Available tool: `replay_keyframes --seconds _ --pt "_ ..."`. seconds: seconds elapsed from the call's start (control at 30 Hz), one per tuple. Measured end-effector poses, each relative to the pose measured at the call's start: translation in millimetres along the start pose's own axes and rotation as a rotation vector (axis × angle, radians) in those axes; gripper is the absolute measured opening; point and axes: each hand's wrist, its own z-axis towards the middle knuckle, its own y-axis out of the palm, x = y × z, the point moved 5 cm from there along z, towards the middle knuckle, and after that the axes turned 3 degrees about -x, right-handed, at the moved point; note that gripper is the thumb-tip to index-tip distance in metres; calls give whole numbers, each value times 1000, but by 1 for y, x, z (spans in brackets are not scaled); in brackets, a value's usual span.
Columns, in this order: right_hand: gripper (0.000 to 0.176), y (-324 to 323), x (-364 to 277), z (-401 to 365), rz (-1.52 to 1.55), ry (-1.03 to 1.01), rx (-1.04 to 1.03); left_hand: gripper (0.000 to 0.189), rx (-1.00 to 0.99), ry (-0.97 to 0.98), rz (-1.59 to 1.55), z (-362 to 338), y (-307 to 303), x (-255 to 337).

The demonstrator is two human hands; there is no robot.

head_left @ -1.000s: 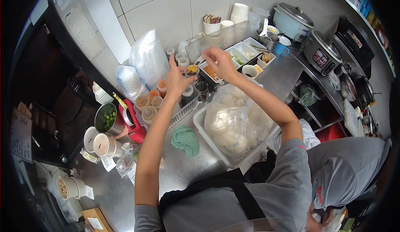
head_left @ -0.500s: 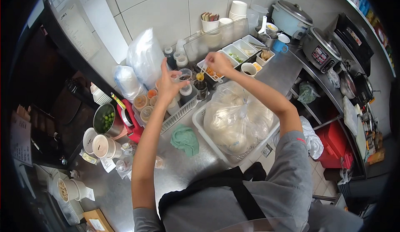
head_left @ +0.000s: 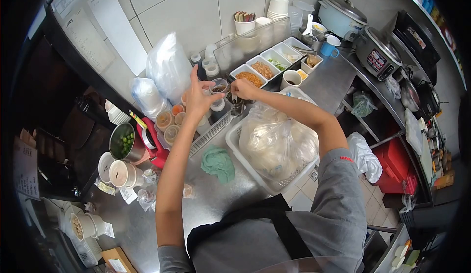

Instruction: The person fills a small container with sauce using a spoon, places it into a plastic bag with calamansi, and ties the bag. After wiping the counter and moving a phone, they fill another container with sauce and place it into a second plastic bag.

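My left hand [head_left: 198, 99] holds a small clear plastic cup [head_left: 219, 85] between thumb and fingers, index finger pointing up; something dark lies in the cup. Close beside it, my right hand [head_left: 244, 88] pinches the handle of a spoon [head_left: 234, 98], its lower end down in a dark jar [head_left: 237, 107]. The spoon's bowl is hidden. Below the cup, a white-topped container [head_left: 217, 105] stands in a perforated basket [head_left: 211, 135] with several lidded tubs.
A large bag of pale food [head_left: 274, 145] fills a white crate [head_left: 233, 143] before me. A green cloth [head_left: 218, 163] lies on the steel counter. Behind stand topping trays [head_left: 263, 69] and a cup of dark liquid [head_left: 292, 79]. Rice cookers [head_left: 342, 18] stand at the back right.
My right hand has moved down and left, lowering the spoon, which showed something yellow at its end, into the dark jar. My left hand stays nearly still with the cup.
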Motion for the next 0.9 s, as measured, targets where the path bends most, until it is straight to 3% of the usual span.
replay_keyframes --seconds 0.4,0.9 --pt "8 -21 39 10 370 342 -49 110 -25 -8 9 -1 2 2" --pt "10 -27 81 18 667 452 62 110 -33 -13 55 0 4 8"
